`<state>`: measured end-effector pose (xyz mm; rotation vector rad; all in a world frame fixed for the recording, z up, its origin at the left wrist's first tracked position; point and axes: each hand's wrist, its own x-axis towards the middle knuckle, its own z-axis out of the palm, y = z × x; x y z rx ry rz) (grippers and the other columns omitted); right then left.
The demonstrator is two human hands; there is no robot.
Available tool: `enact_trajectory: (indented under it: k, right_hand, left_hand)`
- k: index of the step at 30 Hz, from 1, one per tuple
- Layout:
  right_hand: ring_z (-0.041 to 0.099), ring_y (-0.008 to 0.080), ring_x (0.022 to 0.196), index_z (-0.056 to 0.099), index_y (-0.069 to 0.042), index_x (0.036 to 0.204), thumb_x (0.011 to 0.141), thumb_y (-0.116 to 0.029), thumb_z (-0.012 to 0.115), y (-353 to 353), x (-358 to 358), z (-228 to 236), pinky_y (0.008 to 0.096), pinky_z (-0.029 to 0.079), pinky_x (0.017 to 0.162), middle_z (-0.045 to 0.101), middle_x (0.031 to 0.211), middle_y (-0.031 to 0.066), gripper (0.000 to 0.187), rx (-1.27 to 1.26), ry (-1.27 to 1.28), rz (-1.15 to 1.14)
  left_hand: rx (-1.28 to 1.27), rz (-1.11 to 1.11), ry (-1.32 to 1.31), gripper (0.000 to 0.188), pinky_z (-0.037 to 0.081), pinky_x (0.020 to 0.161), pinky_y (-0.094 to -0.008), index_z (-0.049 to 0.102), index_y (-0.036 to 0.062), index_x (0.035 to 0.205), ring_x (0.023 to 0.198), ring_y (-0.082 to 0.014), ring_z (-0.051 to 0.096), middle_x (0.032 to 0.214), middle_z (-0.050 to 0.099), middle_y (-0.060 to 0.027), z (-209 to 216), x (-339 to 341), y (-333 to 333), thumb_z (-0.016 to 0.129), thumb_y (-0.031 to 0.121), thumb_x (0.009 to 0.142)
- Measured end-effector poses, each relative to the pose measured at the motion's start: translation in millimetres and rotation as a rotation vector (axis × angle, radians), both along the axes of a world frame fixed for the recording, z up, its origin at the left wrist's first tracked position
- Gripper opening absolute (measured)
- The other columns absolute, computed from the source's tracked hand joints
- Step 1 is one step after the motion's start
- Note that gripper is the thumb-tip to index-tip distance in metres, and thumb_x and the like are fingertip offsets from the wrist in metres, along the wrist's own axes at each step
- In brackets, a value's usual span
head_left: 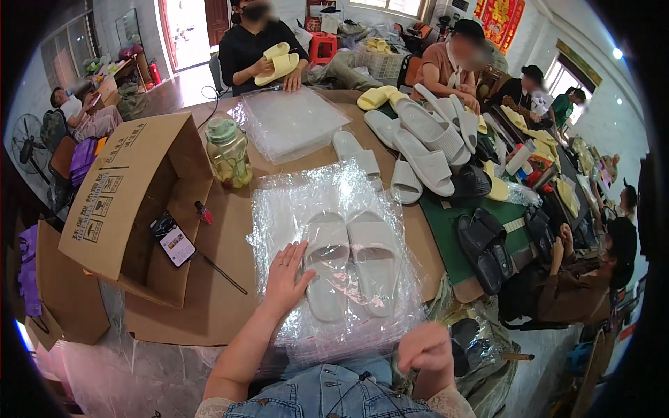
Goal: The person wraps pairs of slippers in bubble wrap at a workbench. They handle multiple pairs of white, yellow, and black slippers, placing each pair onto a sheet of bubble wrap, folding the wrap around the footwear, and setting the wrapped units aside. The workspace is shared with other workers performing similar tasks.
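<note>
A pair of light grey slide slippers (326, 268) lies side by side under clear plastic, toes pointing away from me. Beneath them is a pile of clear plastic bags (279, 202), shiny and creased, with reddish strips along the near edge. My left hand (286, 275) rests open on the plastic beside the left slipper, its thumb touching that slipper's edge. Off the pile's near right corner, my right hand (426, 348) is raised with curled fingers, slightly blurred. Whether anything is inside those fingers is hidden.
A cardboard box (132, 202) lies open at left, holding a phone (172, 240). Beyond stand a glass jar (228, 157) and another stack of clear bags (296, 122). Loose grey slippers (425, 139) and black slippers (481, 251) crowd the right. Several co-workers sit around; one holds yellow slippers (279, 64).
</note>
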<state>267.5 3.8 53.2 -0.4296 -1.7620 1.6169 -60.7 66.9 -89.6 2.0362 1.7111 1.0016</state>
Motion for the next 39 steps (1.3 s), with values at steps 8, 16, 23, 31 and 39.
enact_trajectory:
  k: [8, 16, 23, 31, 39]
  right_hand:
    - [0.069, 0.0281, 0.071, 0.072, -0.003, 0.091, 0.088, -0.038, 0.076, 79.3, -63.0, -39.6, 0.0377, 0.054, 0.067, 0.071, 0.081, 0.0099, 0.036, 0.457, -0.809, -0.825]
    - [0.072, 0.0389, 0.078, 0.066, 0.002, 0.091, 0.087, -0.064, 0.068, 123.3, -104.5, -110.5, 0.0487, 0.057, 0.072, 0.071, 0.084, 0.0229, 0.066, 0.505, -1.214, -0.829]
    - [0.07, 0.0409, 0.073, 0.065, -0.001, 0.087, 0.091, -0.041, 0.068, 119.2, -115.0, -120.6, 0.0509, 0.055, 0.069, 0.071, 0.079, 0.0201, 0.04, 0.522, -1.102, -0.944]
    - [0.07, 0.0404, 0.073, 0.064, -0.003, 0.09, 0.094, -0.041, 0.065, 115.5, -115.8, -125.1, 0.0516, 0.054, 0.068, 0.071, 0.081, 0.02, 0.039, 0.49, -0.945, -0.956]
    - [0.069, 0.0387, 0.079, 0.064, -0.007, 0.095, 0.1, -0.043, 0.058, 113.9, -105.6, -126.6, 0.0515, 0.052, 0.07, 0.07, 0.087, 0.0156, 0.037, 0.408, -0.957, -0.925]
  left_hand:
    - [0.006, -0.011, 0.02, 0.068, 0.027, 0.121, -0.0516, 0.037, 0.0108, 0.158, 0.145, -0.0414, 0.04, 0.152, 0.048, -0.0252, -2.2, 2.1, 1.9, 0.057, 0.04, 0.1]
    - [0.043, 0.006, 0.039, 0.067, 0.028, 0.12, -0.0518, 0.037, 0.0095, 0.158, 0.142, -0.0424, 0.043, 0.149, 0.051, -0.0267, -3.5, 0.7, -0.8, 0.055, 0.041, 0.101]
    - [0.017, 0.004, 0.045, 0.07, 0.027, 0.121, -0.0511, 0.035, 0.0041, 0.157, 0.143, -0.0419, 0.042, 0.152, 0.047, -0.0267, -2.9, 1.3, -0.7, 0.054, 0.042, 0.101]
    - [0.004, 0.024, 0.061, 0.076, 0.027, 0.121, -0.0503, 0.033, -0.006, 0.154, 0.145, -0.0406, 0.04, 0.152, 0.047, -0.0263, -7.5, -0.9, -0.6, 0.056, 0.042, 0.1]
    - [0.018, 0.03, 0.02, 0.068, 0.027, 0.121, -0.0507, 0.04, -0.004, 0.151, 0.144, -0.0409, 0.041, 0.151, 0.048, -0.0253, -6.7, 2.6, 2.2, 0.061, 0.03, 0.097]
